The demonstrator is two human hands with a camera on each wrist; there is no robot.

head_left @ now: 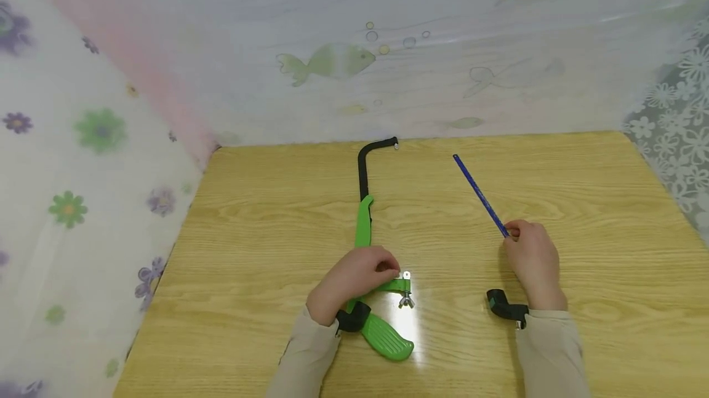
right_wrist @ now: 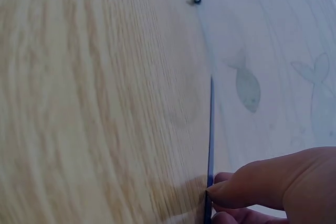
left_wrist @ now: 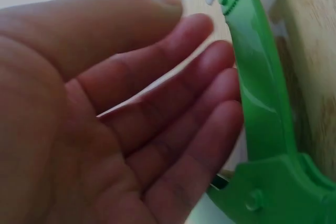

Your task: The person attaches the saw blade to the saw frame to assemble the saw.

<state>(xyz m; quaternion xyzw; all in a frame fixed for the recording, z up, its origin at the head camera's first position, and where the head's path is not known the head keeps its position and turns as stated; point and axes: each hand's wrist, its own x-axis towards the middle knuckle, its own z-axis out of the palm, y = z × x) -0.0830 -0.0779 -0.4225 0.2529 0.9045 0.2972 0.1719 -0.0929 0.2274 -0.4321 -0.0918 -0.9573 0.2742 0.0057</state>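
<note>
My right hand (head_left: pixel 532 256) has the near end of the narrow blue blade (head_left: pixel 479 195) pinched between thumb and fingers, and the blade slants away from me, far tip to the left, over the wood-grain table (head_left: pixel 266 232); I can't tell whether it touches the wood. Well apart from it, on the left, lies the green hacksaw frame (head_left: pixel 363 222), with my left hand (head_left: pixel 354 275) over its middle. The fingers of that hand are loosely bent and lie side by side, their tips right up by the green plastic (whether they actually touch it, I can't tell). Beyond them the frame's black bar (head_left: pixel 362 170) runs toward the back edge and bends right, ending in a small metal pin (head_left: pixel 396 146). Nearer me are the ribbed green handle (head_left: pixel 388 338) and, just right of my left fingertips, a short green arm bearing a metal wing nut (head_left: pixel 407 301).
</note>
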